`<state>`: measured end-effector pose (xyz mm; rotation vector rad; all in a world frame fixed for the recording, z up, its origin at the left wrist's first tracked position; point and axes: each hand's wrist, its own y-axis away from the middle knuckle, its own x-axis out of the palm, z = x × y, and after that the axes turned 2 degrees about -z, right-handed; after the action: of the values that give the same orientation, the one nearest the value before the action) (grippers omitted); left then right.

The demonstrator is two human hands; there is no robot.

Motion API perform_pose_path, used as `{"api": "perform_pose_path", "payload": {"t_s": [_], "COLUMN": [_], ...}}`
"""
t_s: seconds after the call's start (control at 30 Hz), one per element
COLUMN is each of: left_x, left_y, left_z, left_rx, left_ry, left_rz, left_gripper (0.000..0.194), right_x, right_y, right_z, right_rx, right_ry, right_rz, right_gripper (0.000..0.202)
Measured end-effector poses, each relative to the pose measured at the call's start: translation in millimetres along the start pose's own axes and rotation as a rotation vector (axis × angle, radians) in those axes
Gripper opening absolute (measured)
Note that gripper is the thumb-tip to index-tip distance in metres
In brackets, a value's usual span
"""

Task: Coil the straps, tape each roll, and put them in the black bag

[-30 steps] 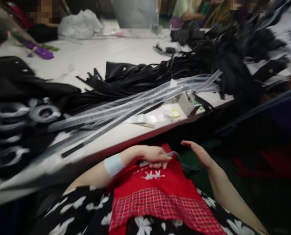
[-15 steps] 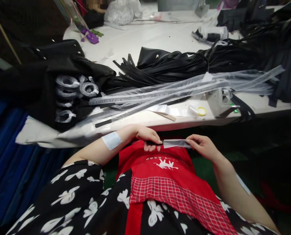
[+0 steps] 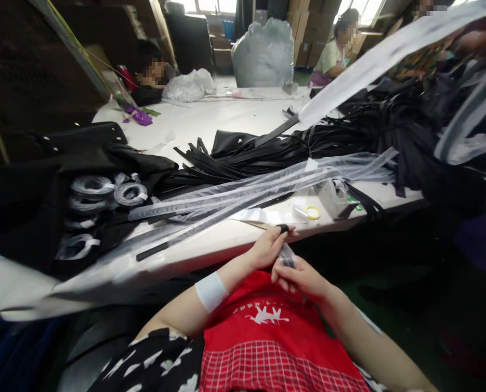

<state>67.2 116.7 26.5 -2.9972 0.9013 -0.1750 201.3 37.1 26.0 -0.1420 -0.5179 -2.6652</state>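
Note:
Just past the table's front edge, my left hand (image 3: 271,246) is closed on the black end of a strip (image 3: 283,228). My right hand (image 3: 297,276) is curled close beside it, closed round the clear part (image 3: 287,255) of the strip, which bends between the two hands. Beyond them a yellow ring (image 3: 312,213) lies by a grey-white tape dispenser (image 3: 336,200). Long clear strips (image 3: 226,188) stretch across the white table (image 3: 198,239), and one ends in a black tab (image 3: 152,251).
Coiled clear strips (image 3: 91,186) rest on black fabric (image 3: 30,190) at the left. Black straps (image 3: 267,155) are heaped behind the clear strips. A blurred clear strip (image 3: 374,60) hangs across the upper right, near a person's hand. Two people (image 3: 328,62) sit beyond the table.
The view has tilted up and shows more of the room. My hands have come together, and the strip between them is now bent. A long clear strip has appeared at the upper right.

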Motion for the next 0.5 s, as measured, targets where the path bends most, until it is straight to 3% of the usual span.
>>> {"api": "perform_pose_path", "payload": {"t_s": [0.1,0.17,0.27,0.33,0.43,0.5], "left_x": [-3.1,-7.1,-6.6,-2.3,6.5,10.2], "left_y": [9.1,17.2,25.9,29.8,33.0,31.2], "left_z": [-2.3,-6.6,-11.1,-13.7,-22.7,-31.1], "left_rx": [0.091,0.059,-0.124,-0.272,-0.374,-0.302], "left_ry": [-0.461,-0.524,-0.318,-0.055,0.335,0.464], "left_rz": [0.161,0.295,0.357,0.404,0.424,0.283], "left_gripper": [0.025,0.027,0.039,0.050,0.054,0.053], "right_x": [-31.2,-55.9,-81.7,-86.7,-70.4,-44.2], "right_y": [5.2,6.7,4.1,2.5,2.8,3.0], "right_z": [11.7,14.3,14.1,16.0,20.5,19.6], "right_rx": [-0.043,-0.043,-0.008,-0.101,-0.319,-0.336], "right_ry": [-0.278,-0.302,-0.048,0.166,0.279,0.256], "right_rz": [-0.176,-0.254,-0.331,-0.380,-0.264,-0.138], "right_gripper": [0.035,0.035,0.035,0.034,0.051,0.048]}}
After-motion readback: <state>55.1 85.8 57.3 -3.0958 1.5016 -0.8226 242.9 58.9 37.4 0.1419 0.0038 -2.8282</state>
